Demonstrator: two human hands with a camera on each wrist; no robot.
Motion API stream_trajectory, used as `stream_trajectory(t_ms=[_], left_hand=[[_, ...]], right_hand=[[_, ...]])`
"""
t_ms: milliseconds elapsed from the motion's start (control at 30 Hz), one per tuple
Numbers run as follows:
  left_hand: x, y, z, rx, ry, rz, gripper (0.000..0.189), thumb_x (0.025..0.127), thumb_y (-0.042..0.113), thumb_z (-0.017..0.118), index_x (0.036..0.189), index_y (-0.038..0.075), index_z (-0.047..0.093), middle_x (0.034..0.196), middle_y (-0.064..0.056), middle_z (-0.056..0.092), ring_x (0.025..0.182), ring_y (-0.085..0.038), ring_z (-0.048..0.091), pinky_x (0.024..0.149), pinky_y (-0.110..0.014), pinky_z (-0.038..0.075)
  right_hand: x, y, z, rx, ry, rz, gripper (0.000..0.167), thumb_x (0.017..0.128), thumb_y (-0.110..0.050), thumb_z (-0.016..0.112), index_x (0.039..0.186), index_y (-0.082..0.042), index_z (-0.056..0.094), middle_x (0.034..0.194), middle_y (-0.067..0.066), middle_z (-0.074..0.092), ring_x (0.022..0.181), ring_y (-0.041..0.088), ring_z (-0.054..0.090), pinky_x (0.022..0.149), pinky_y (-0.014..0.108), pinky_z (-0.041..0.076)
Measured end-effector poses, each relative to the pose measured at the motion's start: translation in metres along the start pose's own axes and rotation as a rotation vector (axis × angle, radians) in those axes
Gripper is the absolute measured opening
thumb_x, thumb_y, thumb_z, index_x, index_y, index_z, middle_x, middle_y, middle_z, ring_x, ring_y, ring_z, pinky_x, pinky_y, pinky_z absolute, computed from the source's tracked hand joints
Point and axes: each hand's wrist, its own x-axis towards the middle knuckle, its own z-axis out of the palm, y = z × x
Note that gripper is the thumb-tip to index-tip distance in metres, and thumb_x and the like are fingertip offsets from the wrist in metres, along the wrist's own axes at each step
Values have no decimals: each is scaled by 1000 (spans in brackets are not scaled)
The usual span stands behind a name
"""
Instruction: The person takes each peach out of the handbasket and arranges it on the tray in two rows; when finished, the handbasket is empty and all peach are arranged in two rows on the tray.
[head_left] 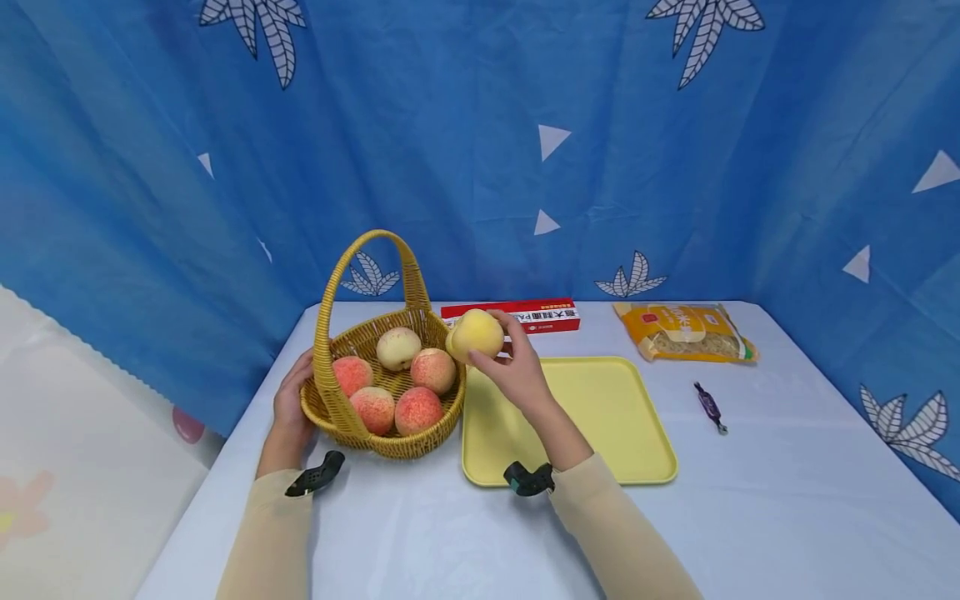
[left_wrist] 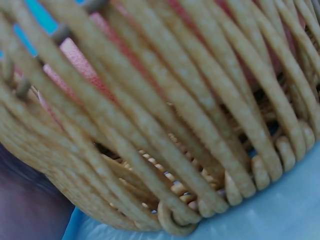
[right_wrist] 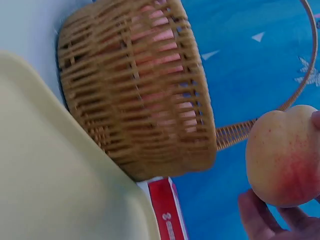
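Observation:
A woven basket [head_left: 408,447] with a tall arched handle stands at the left of the table, holding several peaches, mostly pink-red and one pale [head_left: 398,348]. My left hand [head_left: 291,402] grips the basket's left side near the rim; its fingertips are partly hidden by the rim and handle. Above the basket's right edge, my right hand [head_left: 519,367] holds a yellow peach [head_left: 480,332] between thumb and fingers. In the right wrist view this peach [right_wrist: 282,157] shows a red blush, apart from the basket wall [right_wrist: 145,95].
A yellow tray [head_left: 592,421] lies right of the basket, under my right forearm. Behind it is a red box [head_left: 551,317]. An orange food packet [head_left: 684,332] lies at the back right, with a purple-wrapped candy [head_left: 708,406] nearer. A blue curtain [head_left: 480,150] hangs behind the table.

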Motion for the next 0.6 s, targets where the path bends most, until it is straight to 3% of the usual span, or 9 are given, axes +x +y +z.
stream_trajectory(t_ms=[300,433,600], left_hand=[[0,-1,0,-4,-8,-4,45,106,23,37,151,19,42,150,6,42,135,-9,38,101,-13,42],[0,0,0,6,-3,-5,46,106,23,37,152,19,41,149,8,43,134,-9,39,102,-13,42],[0,0,0,2,4,-7,45,106,23,36,151,19,42,148,8,44,133,-8,40,101,-12,42]], right_hand=[[4,8,-22,-95,74,52,72,84,-26,78,144,-20,40,132,7,51,111,27,52,82,34,49],[4,11,-25,-173,101,49,73,80,-29,80,142,-17,44,131,9,52,117,25,46,88,41,50],[4,17,-25,-379,118,58,73,78,-38,81,142,-25,49,138,7,52,123,28,39,94,52,48]])
